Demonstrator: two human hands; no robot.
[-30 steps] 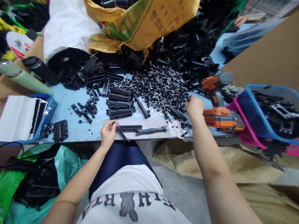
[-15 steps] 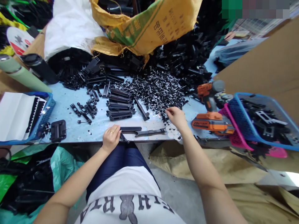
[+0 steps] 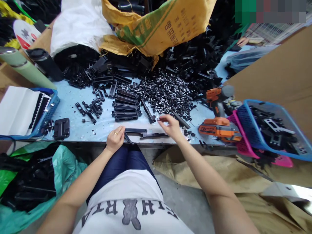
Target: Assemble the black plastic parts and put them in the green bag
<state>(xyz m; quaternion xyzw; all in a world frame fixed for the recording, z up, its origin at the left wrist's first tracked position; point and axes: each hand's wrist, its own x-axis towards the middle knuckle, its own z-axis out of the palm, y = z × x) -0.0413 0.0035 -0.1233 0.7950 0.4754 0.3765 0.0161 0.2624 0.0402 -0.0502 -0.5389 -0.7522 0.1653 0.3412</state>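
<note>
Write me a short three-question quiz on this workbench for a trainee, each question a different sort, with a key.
1. Which of these is nearest the left hand?
A) the pink basket
B) the end of a black bar
C) the green flask

2. True or false: the right hand is to the left of the drill.

3. Fill in: the printed sack behind the pile of small parts is mostly ____ in colour.

Key:
1. B
2. True
3. Yellow
</note>
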